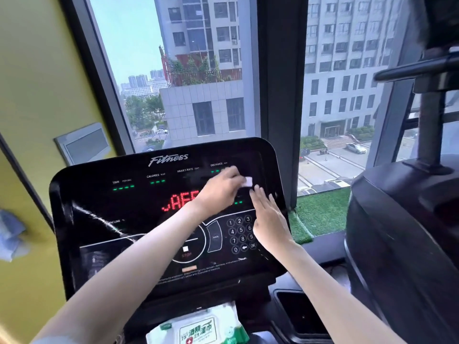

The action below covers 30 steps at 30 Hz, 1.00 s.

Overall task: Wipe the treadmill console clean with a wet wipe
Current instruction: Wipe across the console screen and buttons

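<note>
Wet wipe [248,181] — pinched by left hand [218,192] — sits near console [99,207] top-right edge.

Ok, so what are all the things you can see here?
treadmill console: one, black, middle
wet wipe: one, white, on the console's upper right
wipes pack: one, white and green, bottom, under the console
keypad: one, white digits, console's lower right
cloth: one, blue, blurred, left edge
wall: one, yellow, left
window: two panes, grey buildings outside, top
grass mat: one, green, on the sill, right
other machine: one, black, far right
left hand: one, pinches the wet wipe
right hand: one, fingers straight, beside the keypad
</note>
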{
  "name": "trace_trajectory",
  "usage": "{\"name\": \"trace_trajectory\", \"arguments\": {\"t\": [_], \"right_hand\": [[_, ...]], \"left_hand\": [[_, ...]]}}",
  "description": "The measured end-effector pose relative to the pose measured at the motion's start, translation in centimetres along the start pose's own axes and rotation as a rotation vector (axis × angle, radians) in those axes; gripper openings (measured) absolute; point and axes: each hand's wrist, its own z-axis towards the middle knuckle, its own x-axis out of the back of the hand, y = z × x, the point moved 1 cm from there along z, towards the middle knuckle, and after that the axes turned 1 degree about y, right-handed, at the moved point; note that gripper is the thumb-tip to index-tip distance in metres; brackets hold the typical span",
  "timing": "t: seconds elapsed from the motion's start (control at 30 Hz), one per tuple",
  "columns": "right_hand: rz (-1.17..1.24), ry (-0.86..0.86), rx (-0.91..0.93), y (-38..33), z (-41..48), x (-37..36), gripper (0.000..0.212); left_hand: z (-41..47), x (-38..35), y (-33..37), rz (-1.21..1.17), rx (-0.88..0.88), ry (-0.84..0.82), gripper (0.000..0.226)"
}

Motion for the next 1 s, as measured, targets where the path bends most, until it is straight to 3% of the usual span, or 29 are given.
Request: {"name": "trace_trajectory", "arguments": {"t": [0.07, 0.2, 0.5, 0.57, 0.77, 0.83, 0.93, 1.0], "right_hand": [[0.0, 0.005, 0.014, 0.3, 0.0, 0.2, 0.078], [0.011, -0.004, 0.032, 0.6, 0.0, -0.1, 0.082], [-0.013, 0.02, 0.084, 1.0, -0.2, -0.7, 0.086], [-0.041, 0.009, 0.108, 1.2, -0.2, -0.6, 0.088], [-0.117, 0.014, 0.156, 1.6, -1.4, 0.3, 0.078], [-0.106, 0.008, 0.142, 1.6, -2.5, 0.3, 0.075], [-0.079, 0.033, 0.08, 1.6, -3.1, 0.1, 0.073], [-0.078, 0.041, 0.052, 1.4, -3.0, 0.0, 0.071]], "left_hand": [[0.6, 0.5, -0.5, 0.013, -0.073, -0.087, 0.015], [3.2, 1.8, -2.1, 0.005, 0.131, 0.137, 0.015], [6.9, -0.7, 0.3, 0.032, 0.125, 0.094, 0.019], [6.7, -1.4, 0.9, 0.052, 0.103, 0.041, 0.018], [3.1, -1.4, 1.0, 0.064, -0.21, -0.268, 0.023], [4.0, -0.2, 0.0, 0.073, -0.116, -0.163, 0.021], [4.6, 0.6, -1.2, -0.003, 0.133, 0.127, 0.019], [3.2, -0.4, -0.1, -0.026, 0.02, 0.032, 0.018]]}}
